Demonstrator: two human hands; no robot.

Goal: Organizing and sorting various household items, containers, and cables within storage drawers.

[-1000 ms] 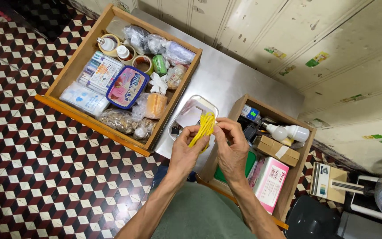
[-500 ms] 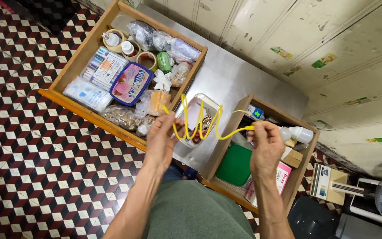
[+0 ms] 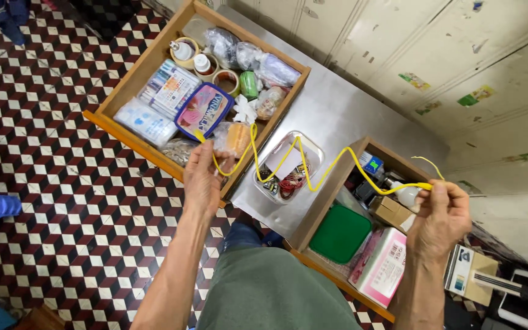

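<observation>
wooden drawer (image 3: 154,138) beyond the left hand (image 3: 201,177), smaller drawer (image 3: 328,201) under the right hand (image 3: 441,214); hands wide apart, each pinching an end of the yellow wire (image 3: 313,177). straightening underway; next likely needs steady tension.

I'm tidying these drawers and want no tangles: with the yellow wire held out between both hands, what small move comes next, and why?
Probably draw the hands a little farther apart. The yellow wire sags in wavy kinks between the left hand and the right hand, so it is not yet straight. It hangs above the clear tub, where its loops could snag.
</observation>
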